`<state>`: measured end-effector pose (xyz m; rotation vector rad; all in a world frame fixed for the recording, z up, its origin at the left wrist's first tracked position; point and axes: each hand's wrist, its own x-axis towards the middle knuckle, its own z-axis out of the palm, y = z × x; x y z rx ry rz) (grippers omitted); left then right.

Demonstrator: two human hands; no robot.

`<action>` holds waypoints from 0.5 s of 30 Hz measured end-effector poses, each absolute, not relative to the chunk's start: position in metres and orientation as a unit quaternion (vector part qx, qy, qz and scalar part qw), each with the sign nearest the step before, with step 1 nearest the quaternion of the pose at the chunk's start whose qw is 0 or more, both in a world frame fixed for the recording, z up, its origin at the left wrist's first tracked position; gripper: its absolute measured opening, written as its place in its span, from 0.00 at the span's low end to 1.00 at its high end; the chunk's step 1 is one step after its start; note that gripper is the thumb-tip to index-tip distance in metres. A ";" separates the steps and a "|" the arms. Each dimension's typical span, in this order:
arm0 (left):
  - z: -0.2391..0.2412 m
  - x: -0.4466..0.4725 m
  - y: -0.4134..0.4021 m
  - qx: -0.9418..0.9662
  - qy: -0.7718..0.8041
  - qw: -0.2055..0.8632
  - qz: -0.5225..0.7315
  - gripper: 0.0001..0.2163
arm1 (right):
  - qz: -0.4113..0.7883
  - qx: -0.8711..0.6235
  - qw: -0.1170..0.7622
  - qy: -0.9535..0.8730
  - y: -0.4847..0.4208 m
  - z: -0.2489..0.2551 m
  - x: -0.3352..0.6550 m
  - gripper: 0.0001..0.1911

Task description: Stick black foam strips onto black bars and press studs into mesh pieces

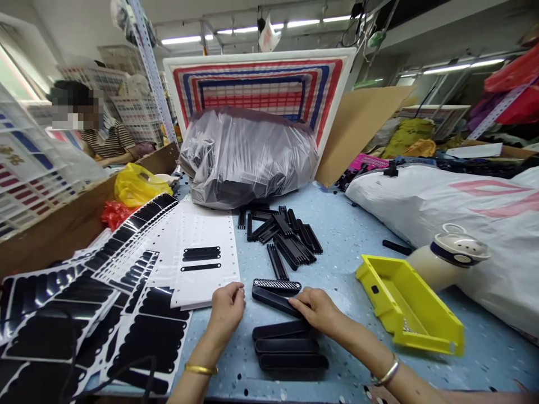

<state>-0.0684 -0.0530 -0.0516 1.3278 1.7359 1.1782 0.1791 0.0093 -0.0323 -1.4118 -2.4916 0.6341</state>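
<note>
My left hand point(226, 308) rests curled at the lower right corner of a white sticker sheet point(197, 252) that carries a few black strip stickers. Whether anything is pinched in its fingers I cannot make out. My right hand point(316, 308) lies on a long black plastic bar point(273, 298), fingers closed over its right end. Just behind that bar sits another with a perforated face point(277, 285). Three more black bars point(290, 345) lie stacked side by side below my hands. A loose pile of black comb-like parts point(286, 233) sits farther back.
A yellow plastic bin point(406, 306) lies tipped at the right, beside a white bottle point(446, 258) and a big white sack point(463, 207). A grey bag of black parts point(248, 157) stands behind. Black sticker sheets point(84, 314) cover the left. Another person point(105, 140) sits far left.
</note>
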 end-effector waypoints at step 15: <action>-0.033 -0.061 -0.078 0.597 0.689 0.207 0.354 0.08 | 0.162 -0.398 0.177 -0.885 0.009 -0.052 0.142 0.31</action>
